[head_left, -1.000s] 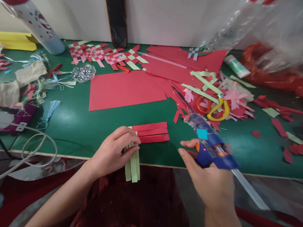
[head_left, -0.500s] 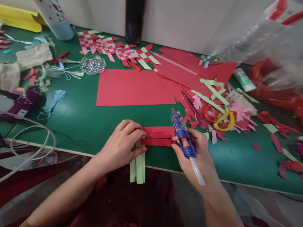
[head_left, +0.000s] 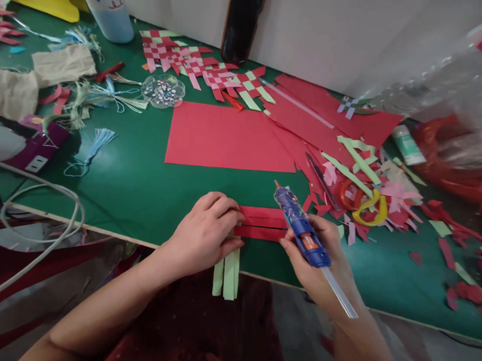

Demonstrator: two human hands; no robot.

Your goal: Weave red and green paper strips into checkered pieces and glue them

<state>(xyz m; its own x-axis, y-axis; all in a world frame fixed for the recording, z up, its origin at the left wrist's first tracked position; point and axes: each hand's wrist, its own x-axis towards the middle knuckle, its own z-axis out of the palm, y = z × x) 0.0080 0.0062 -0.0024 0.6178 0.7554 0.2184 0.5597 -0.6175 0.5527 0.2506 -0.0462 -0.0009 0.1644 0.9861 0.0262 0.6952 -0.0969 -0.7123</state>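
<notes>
My left hand (head_left: 209, 231) is closed over the crossing of red paper strips (head_left: 262, 223) and light green paper strips (head_left: 227, 278). From under its fingers the green strips hang down past the table's front edge, while the red ones run to the right. A blue hot glue gun (head_left: 301, 226) with a clear glue stick (head_left: 340, 293) in its back lies in my right hand (head_left: 320, 256), nozzle pointing up and away. The thumb and a fingertip of that hand also meet the right end of the red strips. My left fingers hide how the strips join.
A red paper sheet (head_left: 227, 139) lies beyond my hands. To the right are yellow-handled scissors (head_left: 370, 210) among paper scraps, and a glue bottle (head_left: 409, 144). Woven paper pieces (head_left: 189, 61), a tray of small beads (head_left: 162, 92), a blue tassel (head_left: 95, 148) and a white cable (head_left: 73, 202) surround them.
The view has shifted, so most things sit further right in it. Both hands keep the same hold on the strips and the glue gun.
</notes>
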